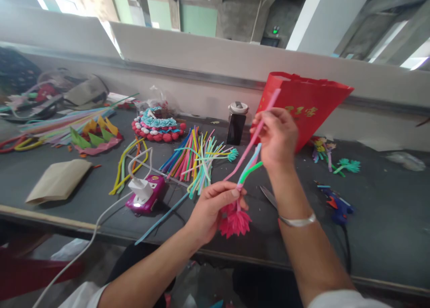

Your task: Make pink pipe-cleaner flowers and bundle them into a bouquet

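My left hand [215, 209] is closed around the stems of a pipe-cleaner flower bunch, just above the table's front edge. Deep pink petals [237, 223] hang below the fingers, while green [251, 170] and light blue stems point up above them. Higher and to the right, my right hand [278, 135] pinches a pink pipe cleaner [250, 144]. It slants down from those fingers to the stems at my left hand, and its far end sticks up past the right hand. Scissors [268, 197], partly hidden by my right forearm, lie behind it on the table.
Loose colored pipe cleaners [198, 162] lie mid-table, near a purple power strip [156, 184] with a white cable. A red bag [305, 108] and a lidded cup [238, 107] stand at the back. A blue glue gun [338, 207] lies right; a brown paper packet [58, 180] lies left.
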The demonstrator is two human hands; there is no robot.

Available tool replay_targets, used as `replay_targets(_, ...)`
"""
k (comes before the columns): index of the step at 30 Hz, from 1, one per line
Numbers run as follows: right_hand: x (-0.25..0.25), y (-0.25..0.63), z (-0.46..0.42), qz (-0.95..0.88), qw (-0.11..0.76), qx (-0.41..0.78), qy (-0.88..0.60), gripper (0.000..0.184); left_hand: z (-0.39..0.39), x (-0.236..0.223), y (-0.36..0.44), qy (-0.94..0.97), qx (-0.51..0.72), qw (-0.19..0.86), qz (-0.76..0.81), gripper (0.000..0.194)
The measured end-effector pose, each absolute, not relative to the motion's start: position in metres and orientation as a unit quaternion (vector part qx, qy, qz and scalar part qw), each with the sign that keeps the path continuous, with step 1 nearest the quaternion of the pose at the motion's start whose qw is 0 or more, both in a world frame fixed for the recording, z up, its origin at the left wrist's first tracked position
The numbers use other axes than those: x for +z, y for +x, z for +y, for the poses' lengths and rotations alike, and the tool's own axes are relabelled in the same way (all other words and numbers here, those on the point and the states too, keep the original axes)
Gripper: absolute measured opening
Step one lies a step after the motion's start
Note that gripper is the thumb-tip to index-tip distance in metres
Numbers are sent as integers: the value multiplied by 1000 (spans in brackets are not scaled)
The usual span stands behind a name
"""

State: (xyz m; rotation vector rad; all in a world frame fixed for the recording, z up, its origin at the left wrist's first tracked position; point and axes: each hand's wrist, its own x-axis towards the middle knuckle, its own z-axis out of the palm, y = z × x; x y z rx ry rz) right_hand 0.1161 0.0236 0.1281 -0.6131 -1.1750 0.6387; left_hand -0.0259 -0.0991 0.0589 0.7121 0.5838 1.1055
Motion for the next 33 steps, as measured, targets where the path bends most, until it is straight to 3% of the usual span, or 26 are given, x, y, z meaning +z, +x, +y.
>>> replay_targets(3, 132, 148, -35, -598, 707, 157, -345, 5, -93, 54, -24, 294, 529, 737, 303, 16)
replay_targets(6, 119, 158, -93, -664, 582, -2, -469, 10, -89, 52, -24, 294, 546, 716, 321, 17)
replay_targets(8, 102, 158, -115, -720, 494, -42, -486, 16, -89, 53, -23, 307, 543, 704, 339, 19)
replay_targets(11, 79, 155, -121, -766, 427, -30, -479, 17, -90, 53, -21, 331, 534, 688, 364, 21)
replay_targets(26, 63, 155, -112, -768, 373, -152, -498, 14, -94, 43, -9, 401, 529, 610, 433, 22)
replay_targets(33, 57, 151, -114, -782, 350, -125, -501, 16, -94, 37, -9, 418, 508, 616, 433, 22)
